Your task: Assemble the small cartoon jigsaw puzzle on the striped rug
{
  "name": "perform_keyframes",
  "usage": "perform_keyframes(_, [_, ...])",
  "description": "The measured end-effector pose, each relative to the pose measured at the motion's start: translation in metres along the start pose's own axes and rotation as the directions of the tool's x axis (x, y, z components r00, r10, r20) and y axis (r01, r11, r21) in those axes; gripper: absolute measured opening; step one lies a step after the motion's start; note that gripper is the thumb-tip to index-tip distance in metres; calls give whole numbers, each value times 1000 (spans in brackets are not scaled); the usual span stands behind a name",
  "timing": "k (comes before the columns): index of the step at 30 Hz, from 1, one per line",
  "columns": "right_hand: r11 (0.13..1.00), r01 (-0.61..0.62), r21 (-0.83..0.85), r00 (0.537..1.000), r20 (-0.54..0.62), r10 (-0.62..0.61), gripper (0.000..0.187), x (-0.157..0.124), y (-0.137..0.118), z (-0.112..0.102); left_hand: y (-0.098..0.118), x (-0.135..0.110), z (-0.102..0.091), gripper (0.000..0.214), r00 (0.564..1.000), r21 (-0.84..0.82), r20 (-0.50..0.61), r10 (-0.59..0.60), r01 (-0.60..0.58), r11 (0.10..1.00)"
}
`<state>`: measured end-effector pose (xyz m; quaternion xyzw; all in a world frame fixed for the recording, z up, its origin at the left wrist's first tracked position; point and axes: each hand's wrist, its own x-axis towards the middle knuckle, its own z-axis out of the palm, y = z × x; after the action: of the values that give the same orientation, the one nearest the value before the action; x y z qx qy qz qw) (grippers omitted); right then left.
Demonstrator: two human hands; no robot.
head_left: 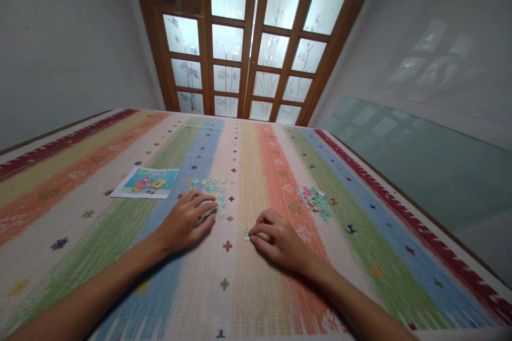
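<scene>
My right hand [276,237] is low over the middle of the striped cloth, its thumb and fingertips pinched on a small pale puzzle piece [246,235]. Resting on the cloth to the left, my left hand [188,222] has its fingers apart and loosely curved, with no held object showing. Beside and just beyond its fingertips lie several teal puzzle pieces [216,189], partly hidden by the hand. A loose pile of mixed teal, pink and yellow puzzle pieces [314,200] sits beyond my right hand, to the right.
A printed cartoon picture [150,182] lies flat on the left, beyond my left forearm. The striped tablecloth [256,160] covers the table. Wood-framed glass doors [248,37] stand behind the far edge, with walls on both sides and a greenish panel [420,144] at right.
</scene>
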<state>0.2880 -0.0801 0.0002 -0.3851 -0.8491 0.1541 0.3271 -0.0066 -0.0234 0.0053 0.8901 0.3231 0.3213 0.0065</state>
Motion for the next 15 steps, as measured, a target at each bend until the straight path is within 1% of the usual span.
perform_keyframes(4, [1000, -18, 22, 1000, 25, 18, 14, 1, -1, -1, 1, 4, 8, 24, 989, -14, 35, -147, 148, 989])
perform_keyframes(6, [999, -24, 40, 999, 24, 23, 12, 1, -2, -2, 4, 6, 12, 25, 981, -7, 55, -188, 189, 982])
perform_keyframes(10, [999, -21, 50, 1000, 7, 21, 12, 1, -2, -3, 5, 9, 12, 24, 979, 20, 38, -198, 197, 980])
perform_keyframes(13, [1000, -22, 22, 1000, 17, 22, 11, 1, -2, -3, -2, 10, 3, 29, 984, 18, -1, -179, 179, 984])
perform_keyframes(15, [1000, -26, 10, 999, 23, 26, 10, 0, -1, -2, -11, 10, -5, 31, 982, -2, -7, -189, 189, 982])
